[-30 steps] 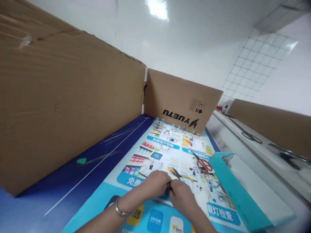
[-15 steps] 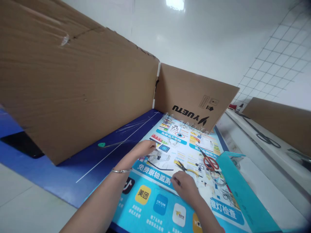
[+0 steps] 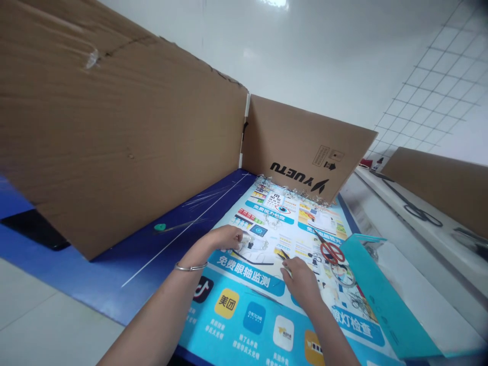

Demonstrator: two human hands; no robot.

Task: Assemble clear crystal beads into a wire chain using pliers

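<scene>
My left hand (image 3: 227, 238), with a silver bangle at the wrist, is closed over the middle of the printed sheet (image 3: 244, 300). Its fingertips pinch something small and pale that I cannot make out. To its right, my right hand (image 3: 299, 277) is closed around the yellow-handled pliers (image 3: 284, 255), whose dark jaws point up and to the left. Scissors with red handles (image 3: 331, 252) lie just beyond my right hand. A coil of wire (image 3: 343, 276) rests near the scissors, and small loose wire pieces lie about the sheet.
Tall cardboard panels (image 3: 152, 127) stand at the left and back. A teal box (image 3: 389, 300) is at the right. Tangled clear bits (image 3: 297, 194) line the back edge. A green-ended tool (image 3: 160, 227) lies on the blue surface at left.
My right hand has moved slightly up and right and taken hold of the pliers. My left hand has turned a little, and its fingertips now show something pale.
</scene>
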